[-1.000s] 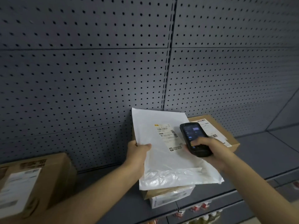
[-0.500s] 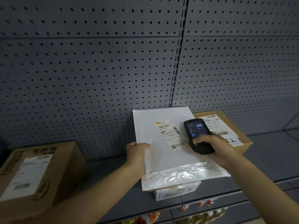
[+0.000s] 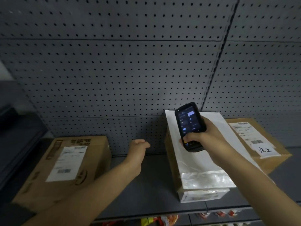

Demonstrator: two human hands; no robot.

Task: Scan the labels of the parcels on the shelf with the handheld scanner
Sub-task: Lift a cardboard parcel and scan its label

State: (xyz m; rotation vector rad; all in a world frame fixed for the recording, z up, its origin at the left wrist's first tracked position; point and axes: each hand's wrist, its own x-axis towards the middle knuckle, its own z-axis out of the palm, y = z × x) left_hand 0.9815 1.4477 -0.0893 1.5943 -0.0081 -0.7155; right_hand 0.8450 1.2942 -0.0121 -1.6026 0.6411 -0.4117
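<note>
My right hand [image 3: 210, 137] grips a black handheld scanner [image 3: 189, 126] with a lit screen, held over a white plastic mailer [image 3: 203, 162]. The mailer lies flat on a white box [image 3: 203, 195] on the grey shelf [image 3: 149, 185]; its label is hidden behind the scanner and hand. My left hand [image 3: 138, 147] is empty, fingers apart, stretched over the shelf between the mailer and a cardboard box [image 3: 65, 168] at the left with a white label. Another labelled cardboard box [image 3: 259, 144] sits to the right of the mailer.
A grey pegboard wall [image 3: 130, 70] backs the shelf. Colourful packets [image 3: 156, 221] show on a lower shelf below the front edge. A dark unit [image 3: 14, 136] stands at the far left.
My left hand has let go of the white mailer and moved left; the mailer now lies flat on the stack. The scanner has risen over the mailer's upper part. The view has swung left.
</note>
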